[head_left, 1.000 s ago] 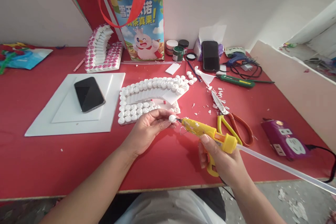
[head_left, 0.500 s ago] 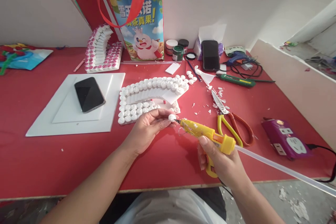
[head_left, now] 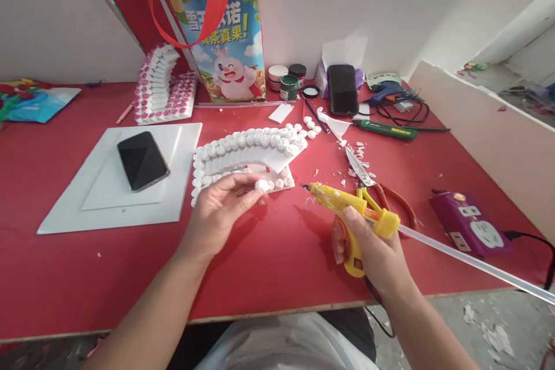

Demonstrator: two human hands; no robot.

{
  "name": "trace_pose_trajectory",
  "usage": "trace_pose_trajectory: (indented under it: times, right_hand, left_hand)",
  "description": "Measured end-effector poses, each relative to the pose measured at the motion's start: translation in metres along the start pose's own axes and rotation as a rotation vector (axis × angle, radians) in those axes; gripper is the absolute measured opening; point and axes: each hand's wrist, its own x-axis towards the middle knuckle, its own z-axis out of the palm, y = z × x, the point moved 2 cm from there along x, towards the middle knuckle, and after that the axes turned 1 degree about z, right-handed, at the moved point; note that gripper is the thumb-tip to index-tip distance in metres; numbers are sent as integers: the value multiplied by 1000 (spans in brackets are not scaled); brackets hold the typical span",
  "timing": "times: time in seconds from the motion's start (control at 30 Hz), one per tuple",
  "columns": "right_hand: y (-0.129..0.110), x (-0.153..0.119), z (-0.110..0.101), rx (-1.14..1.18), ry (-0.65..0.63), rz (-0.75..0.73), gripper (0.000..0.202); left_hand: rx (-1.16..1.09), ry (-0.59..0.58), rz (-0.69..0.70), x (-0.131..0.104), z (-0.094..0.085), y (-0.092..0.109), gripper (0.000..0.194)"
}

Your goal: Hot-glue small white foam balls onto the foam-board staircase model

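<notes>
Between the thumb and fingers of my left hand [head_left: 223, 208] is a small white rosette [head_left: 262, 185], held at the front edge of a white model [head_left: 243, 153]. That model has a curved stepped part and rows of similar white rosettes along its base and top; my hand hides part of its front. My right hand [head_left: 368, 245] is wrapped round the handle of a yellow hot glue gun [head_left: 347, 202], a long clear glue stick [head_left: 472, 263] jutting from its back. The gun's nozzle points left, apart from the rosette. Loose rosettes [head_left: 310, 127] lie behind the model.
Orange-and-yellow-handled scissors [head_left: 394, 199] lie among white scraps beside the gun. At right sits a purple power socket [head_left: 470, 222]. A phone [head_left: 143, 160] rests on white boards [head_left: 182, 185] at left. Behind stand a pink-dotted model [head_left: 160, 87], a gift bag [head_left: 229, 40] and paint jars [head_left: 288, 87].
My left hand has carried the rosette left, away from the nozzle and to the model's front edge. The glue gun has shifted slightly right in my right hand.
</notes>
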Motion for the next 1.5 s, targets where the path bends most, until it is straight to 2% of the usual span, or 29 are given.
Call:
trace_pose_trajectory:
  times: [0.07, 0.17, 0.33, 0.53, 0.67, 0.87, 1.07, 1.33, 1.5]
  right_hand:
    - [3, 7, -4, 4, -4, -42, 63]
    - [7, 11, -7, 16, 18, -62, 59]
    - [5, 5, -5, 50, 29, -41, 54]
    - [6, 4, -5, 77, 40, -43, 53]
    - [8, 6, -8, 62, -5, -46, 55]
    - [10, 8, -12, 56, -36, -51, 57]
    - [8, 4, -11, 69, -9, -68, 60]
    - [16, 7, -15, 58, -48, -66, 58]
    - [12, 5, -13, 78, -26, -73, 57]
  left_hand:
    - [180, 89, 87, 2, -13, 6, 23]
    - [462, 124, 228, 8, -21, 13, 22]
    - [719, 107, 348, 19, -13, 15, 13]
    - [739, 121, 333, 25, 1, 7, 9]
    - [716, 154, 345, 27, 8, 3, 5]
    - [750, 268, 331, 26, 18, -4, 9]
    - [818, 382, 479, 25, 26, -15, 15]
    - [929, 359, 681, 26, 28, -13, 16]
    - [984, 359, 637, 27, 27, -15, 16]
